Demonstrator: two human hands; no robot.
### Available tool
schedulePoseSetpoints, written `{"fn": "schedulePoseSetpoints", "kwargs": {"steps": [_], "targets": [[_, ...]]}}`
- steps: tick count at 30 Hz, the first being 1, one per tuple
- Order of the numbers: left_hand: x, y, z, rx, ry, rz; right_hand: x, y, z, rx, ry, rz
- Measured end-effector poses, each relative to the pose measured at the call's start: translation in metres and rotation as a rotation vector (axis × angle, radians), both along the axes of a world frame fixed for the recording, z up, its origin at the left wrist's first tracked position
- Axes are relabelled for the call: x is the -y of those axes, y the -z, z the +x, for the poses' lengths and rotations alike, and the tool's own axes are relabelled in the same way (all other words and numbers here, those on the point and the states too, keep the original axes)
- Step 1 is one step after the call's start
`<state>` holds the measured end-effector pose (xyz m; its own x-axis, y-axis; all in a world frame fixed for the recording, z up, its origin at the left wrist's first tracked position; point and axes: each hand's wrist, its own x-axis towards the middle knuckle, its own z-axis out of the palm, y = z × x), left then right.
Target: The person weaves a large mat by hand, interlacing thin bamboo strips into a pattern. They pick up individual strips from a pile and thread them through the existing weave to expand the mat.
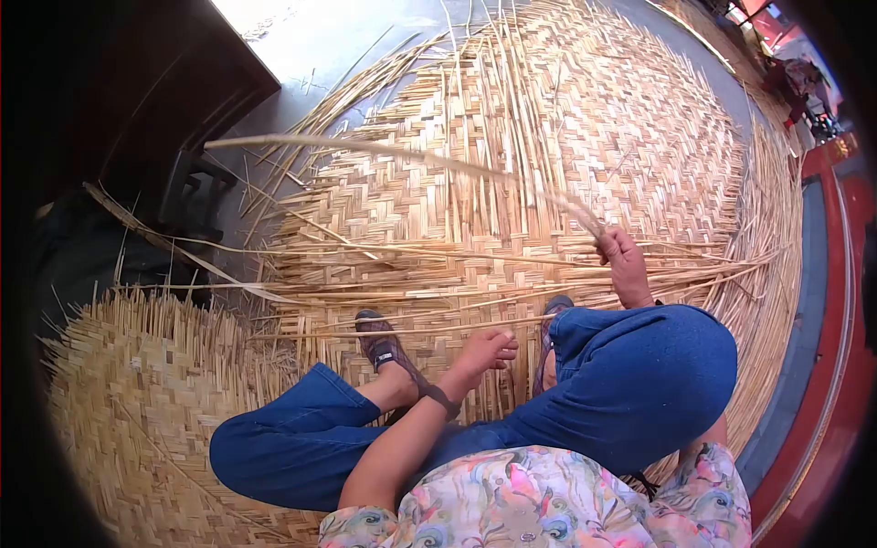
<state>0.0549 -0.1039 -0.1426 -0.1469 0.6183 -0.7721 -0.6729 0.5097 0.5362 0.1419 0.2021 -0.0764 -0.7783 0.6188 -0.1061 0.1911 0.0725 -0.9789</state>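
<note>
My right hand (626,262) grips one end of a long split reed (365,146), which stretches out to the left above the woven mat (630,137) and is blurred along part of its length. Between my knees, my left hand (484,351) has its fingers curled in; what they hold, if anything, is hidden. A thin reed strip (420,331) runs crosswise right at its knuckles. Loose reed strips (493,258) lie across the mat in front of my feet, and others (516,128) run away from me over the weave.
A second woven piece (128,393) with ragged ends lies at the left. Dark furniture (137,82) stands at the upper left. Loose reeds (763,219) lie along the mat's right side, beside a red ledge (845,274). My shoes (375,338) rest on the mat.
</note>
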Motion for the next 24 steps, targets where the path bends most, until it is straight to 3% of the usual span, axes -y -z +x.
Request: {"fn": "schedulePoseSetpoints", "kwargs": {"steps": [2, 5, 8, 9, 10, 11, 15, 16, 17, 19, 22, 24], "targets": [[-0.022, -0.029, -0.018, -0.089, 0.115, 0.301, 0.006, -0.066, -0.025, -0.358, 0.023, -0.473], [-0.068, -0.093, -0.042, -0.135, 0.270, 0.714, 0.008, -0.147, -0.061, -0.562, -0.320, -0.506], [-0.099, -0.143, -0.045, 0.226, 0.126, 0.944, 0.014, -0.200, -0.097, -0.648, -0.571, -0.744], [-0.105, -0.162, -0.049, 0.399, -0.059, 0.993, 0.014, -0.212, -0.106, -0.663, -0.661, -0.836], [-0.105, -0.206, -0.062, 0.475, -0.740, 0.947, 0.015, -0.228, -0.111, -0.685, -0.679, -0.805], [-0.097, -0.222, -0.072, 0.486, -1.007, 0.979, 0.019, -0.239, -0.112, -0.705, -0.689, -0.776], [-0.069, -0.272, -0.067, 0.109, -0.940, 1.317, 0.016, -0.227, -0.097, -0.770, -0.740, -0.930], [-0.074, -0.265, -0.065, -0.382, -0.806, 1.332, 0.011, -0.224, -0.093, -0.785, -0.779, -0.892], [-0.075, -0.252, -0.071, -0.649, -0.659, 1.362, 0.006, -0.223, -0.087, -0.800, -0.759, -0.880], [-0.077, -0.243, -0.072, -0.523, -0.621, 1.280, -0.009, -0.217, -0.075, -0.770, -0.726, -0.714], [-0.082, -0.228, -0.083, -0.235, -0.831, 1.119, -0.036, -0.187, -0.041, -0.718, -0.317, -0.691], [-0.079, -0.215, -0.093, -0.264, -0.661, 1.007, -0.073, -0.145, -0.022, -0.780, -0.054, -0.869]]}}
